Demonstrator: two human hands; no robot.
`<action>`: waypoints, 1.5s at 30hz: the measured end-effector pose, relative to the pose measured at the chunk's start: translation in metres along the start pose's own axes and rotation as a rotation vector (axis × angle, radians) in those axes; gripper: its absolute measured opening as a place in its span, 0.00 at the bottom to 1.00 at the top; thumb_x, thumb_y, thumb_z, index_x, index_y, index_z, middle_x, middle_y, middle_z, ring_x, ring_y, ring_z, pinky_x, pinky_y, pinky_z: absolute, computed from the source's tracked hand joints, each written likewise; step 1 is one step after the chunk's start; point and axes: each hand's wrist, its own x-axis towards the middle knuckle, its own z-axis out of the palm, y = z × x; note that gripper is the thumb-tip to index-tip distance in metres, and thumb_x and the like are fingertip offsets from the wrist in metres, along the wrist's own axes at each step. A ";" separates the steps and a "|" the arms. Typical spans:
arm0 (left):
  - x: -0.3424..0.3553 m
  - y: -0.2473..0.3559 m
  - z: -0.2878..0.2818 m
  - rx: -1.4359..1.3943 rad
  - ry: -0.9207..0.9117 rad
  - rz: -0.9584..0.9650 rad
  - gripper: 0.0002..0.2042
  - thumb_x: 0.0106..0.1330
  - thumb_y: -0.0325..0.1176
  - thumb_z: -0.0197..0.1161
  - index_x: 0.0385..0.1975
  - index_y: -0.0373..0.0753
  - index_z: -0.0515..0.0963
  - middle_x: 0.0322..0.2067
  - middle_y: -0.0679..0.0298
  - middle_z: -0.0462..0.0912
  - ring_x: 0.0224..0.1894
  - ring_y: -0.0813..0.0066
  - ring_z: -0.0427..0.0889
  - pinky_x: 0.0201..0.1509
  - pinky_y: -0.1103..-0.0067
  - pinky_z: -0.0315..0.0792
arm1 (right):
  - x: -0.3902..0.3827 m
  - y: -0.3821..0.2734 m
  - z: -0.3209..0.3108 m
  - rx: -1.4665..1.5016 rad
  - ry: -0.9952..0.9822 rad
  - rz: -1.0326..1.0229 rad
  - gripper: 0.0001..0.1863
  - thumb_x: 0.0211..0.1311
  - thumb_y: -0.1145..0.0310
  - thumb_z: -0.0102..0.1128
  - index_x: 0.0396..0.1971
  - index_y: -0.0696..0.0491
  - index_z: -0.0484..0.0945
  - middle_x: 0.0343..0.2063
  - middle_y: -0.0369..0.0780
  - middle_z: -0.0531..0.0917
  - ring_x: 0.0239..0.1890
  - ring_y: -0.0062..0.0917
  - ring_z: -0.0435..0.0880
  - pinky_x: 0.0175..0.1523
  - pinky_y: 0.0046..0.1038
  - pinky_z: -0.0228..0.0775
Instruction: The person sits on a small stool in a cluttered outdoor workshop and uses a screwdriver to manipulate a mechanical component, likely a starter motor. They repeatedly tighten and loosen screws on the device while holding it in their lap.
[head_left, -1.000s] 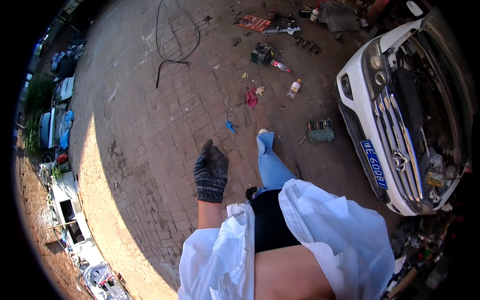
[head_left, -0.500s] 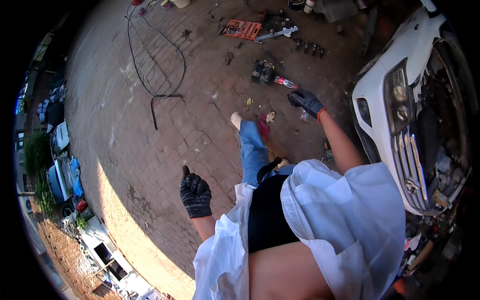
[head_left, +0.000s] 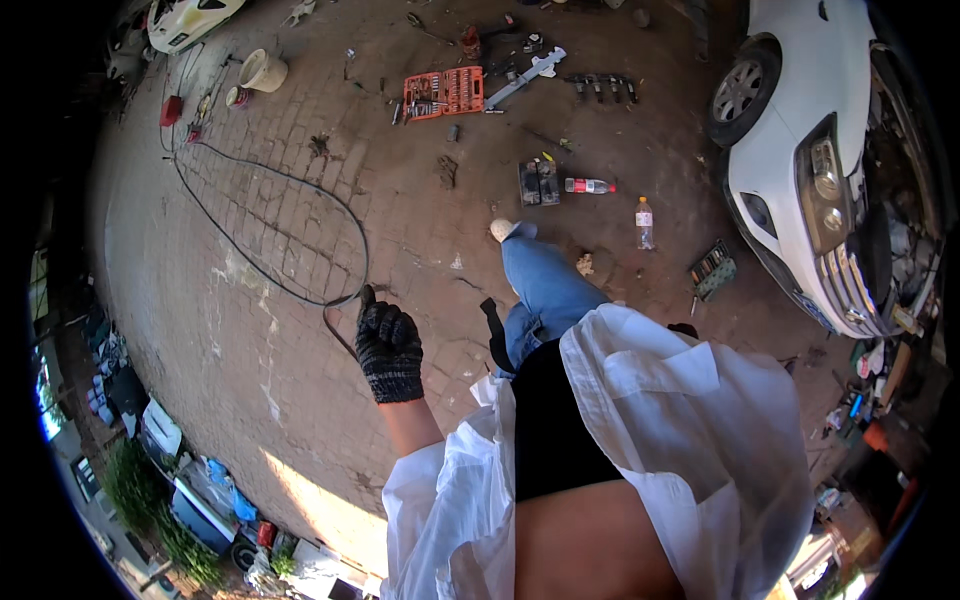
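My left hand (head_left: 388, 345), in a dark knitted work glove, is raised over the brick paving. Its fingers are curled in and its thumb points up; whatever the palm might hold is hidden. Behind the thumb runs a black hose or cable (head_left: 365, 255) in a wide loop on the ground. Beside my white shirt's right edge shows a small dark patch (head_left: 683, 328), perhaps part of my right glove; the rest of that hand is hidden. Ahead of my foot lie a black box-shaped part (head_left: 539, 184) and a red-labelled bottle (head_left: 590, 186). A clear bottle (head_left: 644, 224) stands to their right.
A white car (head_left: 790, 130) with an open front end stands at the right. Farther off lie an orange socket set (head_left: 443, 93), a long metal bar (head_left: 525, 80) and a row of dark parts (head_left: 602, 88). A pale bucket (head_left: 263, 71) and a green tool case (head_left: 712, 270) are also on the ground.
My right hand has dropped back from near the bottles to behind the shirt. The view has shifted, bringing a car wheel and the bucket into sight. My left hand stays curled.
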 end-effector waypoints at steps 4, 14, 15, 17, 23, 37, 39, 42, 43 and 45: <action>0.083 0.030 0.053 -0.104 0.012 -0.089 0.13 0.66 0.26 0.40 0.49 0.32 0.65 0.15 0.70 0.58 0.14 0.82 0.56 0.16 0.85 0.54 | -0.007 -0.081 0.082 -0.043 -0.061 -0.006 0.14 0.56 0.58 0.52 0.21 0.53 0.76 0.14 0.38 0.76 0.14 0.25 0.73 0.19 0.27 0.64; 0.284 0.127 0.182 0.084 0.174 -0.081 0.14 0.68 0.34 0.42 0.19 0.39 0.67 0.12 0.70 0.60 0.13 0.80 0.57 0.14 0.83 0.53 | -0.017 -0.579 0.297 -0.272 0.075 -1.011 0.13 0.59 0.59 0.53 0.34 0.54 0.76 0.22 0.33 0.77 0.22 0.16 0.74 0.26 0.19 0.65; 0.301 0.137 0.193 0.116 0.181 -0.056 0.14 0.68 0.35 0.42 0.19 0.40 0.67 0.12 0.70 0.61 0.13 0.80 0.57 0.14 0.83 0.53 | -0.044 -0.616 0.327 -0.230 0.060 -1.133 0.14 0.58 0.59 0.52 0.33 0.55 0.76 0.24 0.38 0.79 0.25 0.21 0.76 0.31 0.23 0.68; 0.347 0.151 0.200 0.159 0.088 -0.084 0.13 0.68 0.35 0.43 0.21 0.40 0.68 0.13 0.70 0.63 0.13 0.79 0.58 0.14 0.83 0.54 | -0.129 -0.686 0.367 -0.162 -0.073 -1.218 0.14 0.58 0.61 0.52 0.33 0.57 0.76 0.27 0.43 0.80 0.27 0.24 0.78 0.36 0.27 0.70; 0.477 0.120 0.262 0.325 0.150 -0.412 0.08 0.64 0.35 0.50 0.28 0.39 0.71 0.17 0.69 0.67 0.17 0.79 0.63 0.20 0.82 0.61 | -0.213 -0.724 0.392 -0.072 -0.090 -1.148 0.11 0.59 0.64 0.55 0.33 0.58 0.74 0.25 0.37 0.79 0.25 0.18 0.76 0.33 0.21 0.69; 0.785 -0.049 0.223 0.758 0.170 -0.799 0.07 0.63 0.29 0.49 0.29 0.33 0.73 0.27 0.56 0.78 0.30 0.64 0.78 0.36 0.70 0.78 | -0.135 -0.666 0.389 1.161 -0.028 -0.385 0.14 0.56 0.61 0.58 0.37 0.55 0.75 0.28 0.38 0.80 0.26 0.23 0.80 0.27 0.22 0.71; 0.813 -0.066 0.208 0.797 0.222 -0.780 0.08 0.64 0.31 0.49 0.29 0.35 0.74 0.27 0.57 0.78 0.31 0.62 0.78 0.35 0.68 0.78 | -0.120 -0.685 0.391 1.065 -0.035 -0.404 0.15 0.57 0.60 0.57 0.37 0.56 0.75 0.28 0.38 0.80 0.27 0.22 0.80 0.30 0.20 0.70; 0.866 -0.105 0.172 0.803 0.288 -0.770 0.08 0.64 0.31 0.50 0.28 0.34 0.73 0.27 0.57 0.78 0.30 0.62 0.78 0.35 0.68 0.78 | -0.100 -0.724 0.386 1.011 -0.041 -0.481 0.15 0.58 0.61 0.57 0.38 0.56 0.75 0.30 0.38 0.81 0.29 0.21 0.80 0.33 0.20 0.70; 0.880 -0.116 0.163 0.831 0.288 -0.770 0.08 0.64 0.32 0.50 0.28 0.34 0.73 0.27 0.56 0.78 0.30 0.61 0.78 0.35 0.68 0.78 | -0.098 -0.733 0.391 1.025 -0.053 -0.502 0.15 0.58 0.61 0.56 0.39 0.56 0.75 0.31 0.38 0.81 0.30 0.21 0.80 0.34 0.20 0.71; 0.920 -0.134 0.150 0.870 0.369 -0.740 0.08 0.63 0.32 0.50 0.28 0.34 0.73 0.26 0.56 0.78 0.29 0.61 0.78 0.33 0.68 0.78 | -0.088 -0.756 0.402 1.064 -0.047 -0.459 0.15 0.58 0.61 0.56 0.38 0.57 0.75 0.30 0.38 0.80 0.28 0.21 0.79 0.33 0.20 0.70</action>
